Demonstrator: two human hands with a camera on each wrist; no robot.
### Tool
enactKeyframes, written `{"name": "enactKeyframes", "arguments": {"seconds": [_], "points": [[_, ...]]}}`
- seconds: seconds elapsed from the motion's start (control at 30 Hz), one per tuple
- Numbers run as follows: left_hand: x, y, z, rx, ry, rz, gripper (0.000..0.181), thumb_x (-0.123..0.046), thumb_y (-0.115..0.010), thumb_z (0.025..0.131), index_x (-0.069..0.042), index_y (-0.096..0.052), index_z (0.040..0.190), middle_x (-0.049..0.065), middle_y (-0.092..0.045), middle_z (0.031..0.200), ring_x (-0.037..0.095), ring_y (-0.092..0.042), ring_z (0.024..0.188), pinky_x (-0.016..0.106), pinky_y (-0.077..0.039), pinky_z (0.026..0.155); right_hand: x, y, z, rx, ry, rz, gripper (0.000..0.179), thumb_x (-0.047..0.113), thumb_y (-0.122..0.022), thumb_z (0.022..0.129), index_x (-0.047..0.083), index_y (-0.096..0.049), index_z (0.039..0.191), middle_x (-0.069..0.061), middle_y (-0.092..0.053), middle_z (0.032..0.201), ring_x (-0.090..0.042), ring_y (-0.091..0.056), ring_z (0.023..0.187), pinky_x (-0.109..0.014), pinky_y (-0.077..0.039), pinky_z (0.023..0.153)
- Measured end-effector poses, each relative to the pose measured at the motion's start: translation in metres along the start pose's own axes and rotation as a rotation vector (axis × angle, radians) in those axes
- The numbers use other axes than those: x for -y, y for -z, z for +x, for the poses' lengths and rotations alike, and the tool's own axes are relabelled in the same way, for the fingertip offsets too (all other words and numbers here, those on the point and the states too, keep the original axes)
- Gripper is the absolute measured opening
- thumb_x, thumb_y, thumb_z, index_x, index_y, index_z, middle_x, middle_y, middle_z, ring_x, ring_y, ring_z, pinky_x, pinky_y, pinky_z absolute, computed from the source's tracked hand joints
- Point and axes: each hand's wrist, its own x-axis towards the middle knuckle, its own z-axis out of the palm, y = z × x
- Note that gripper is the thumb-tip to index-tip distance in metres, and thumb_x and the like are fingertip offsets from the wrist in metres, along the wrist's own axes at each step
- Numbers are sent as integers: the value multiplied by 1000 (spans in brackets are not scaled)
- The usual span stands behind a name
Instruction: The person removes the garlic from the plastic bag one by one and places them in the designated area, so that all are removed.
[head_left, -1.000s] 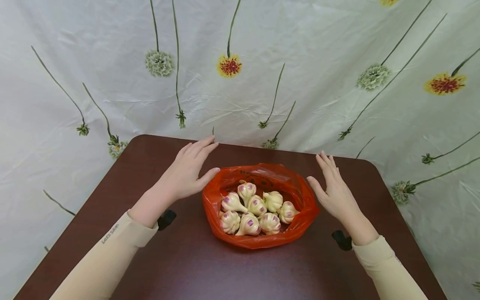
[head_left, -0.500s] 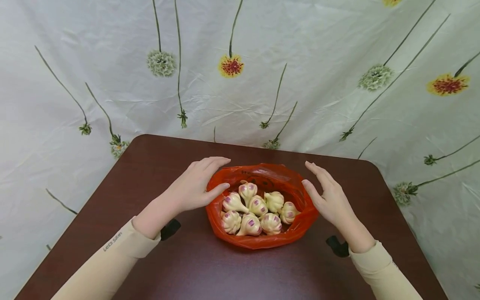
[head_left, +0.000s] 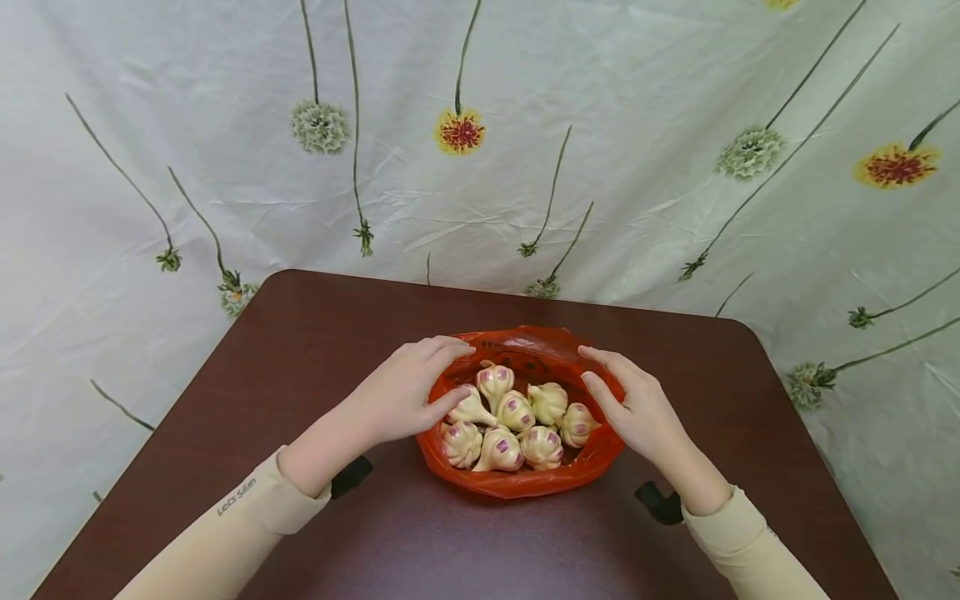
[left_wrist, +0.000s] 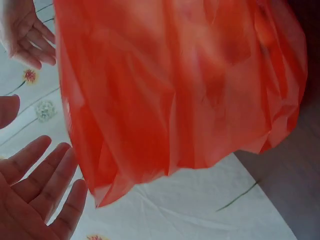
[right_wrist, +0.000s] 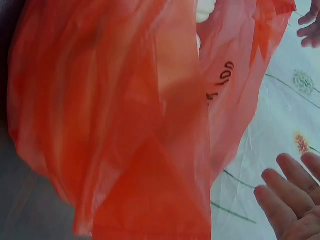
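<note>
A red plastic bag (head_left: 517,485) stands with its mouth wide open, holding several garlic bulbs (head_left: 516,412), cream with purple patches. My left hand (head_left: 397,396) hovers at the bag's left rim, fingers loosely extended and thumb apart. Across from it, my right hand (head_left: 641,408) is at the right rim in much the same pose. Neither hand holds anything. The left wrist view has the left hand's fingers (left_wrist: 47,182) beside the bag's side (left_wrist: 175,100); whether they touch it I cannot tell. In the right wrist view the right hand (right_wrist: 295,200) is apart from the bag.
The bag rests on a dark red-brown table (head_left: 337,317) with rounded far corners. Behind it hangs a white cloth (head_left: 630,92) printed with flowers. A black wrist mount (head_left: 660,502) shows below the right wrist, another (head_left: 351,477) below the left.
Both hands have moved inward and a little nearer, from outside the bag to over its left and right rims. The bag's rim has drawn in slightly at the sides; the garlic bulbs have not moved.
</note>
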Motion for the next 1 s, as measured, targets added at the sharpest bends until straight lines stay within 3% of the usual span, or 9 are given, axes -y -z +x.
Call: {"name": "enactKeyframes", "arguments": {"seconds": [0.13, 0.33, 0.63, 0.73, 0.87, 1.0], "points": [[-3, -10, -3, -17, -34, 78, 41, -27, -71, 89, -5, -62, 122, 10, -64, 119, 27, -61, 109, 45, -51, 89, 3, -7, -1, 27, 15, 28, 38, 25, -59, 100, 11, -59, 135, -9, -62, 135, -31, -57, 127, -54, -45, 104], [-6, -25, -6, -5, -57, 118, 37, -27, -72, 87, -7, -62, 118, 7, -64, 112, 24, -60, 105, 42, -50, 90, 6, -18, -1, 34, 50, 50, 34, 22, -62, 98, 12, -64, 130, -6, -66, 129, -27, -61, 122, -51, -48, 102], [-10, -40, -9, 8, -37, 194, 41, -32, -75, 85, -5, -61, 113, 8, -62, 108, 26, -59, 99, 41, -50, 86, 5, -32, -2, 85, 63, 25, 44, 21, -74, 89, 11, -62, 130, -6, -65, 128, -26, -63, 117, -46, -53, 94], [-10, -42, -10, 6, -25, 200, 45, -34, -78, 82, -4, -59, 111, 8, -61, 107, 26, -59, 97, 41, -50, 84, 3, -36, -4, 108, 61, -13, 48, 21, -78, 85, 9, -62, 130, -7, -66, 126, -26, -65, 111, -45, -55, 91], [-8, -42, -12, 47, 1, 202, 58, -42, -82, 77, -3, -58, 113, 10, -60, 110, 28, -58, 100, 42, -49, 88, 1, -40, -6, 153, 48, -72, 54, 20, -82, 81, 9, -61, 129, -7, -64, 126, -22, -66, 84, -36, -58, 74], [-6, -41, -14, 113, 39, 186, 74, -52, -84, 71, -2, -56, 117, 13, -58, 119, 31, -56, 110, 46, -47, 97, -2, -42, -8, 187, 23, -135, 63, 22, -85, 76, 9, -59, 132, -8, -61, 129, -24, -66, 89, -38, -58, 79]]}}
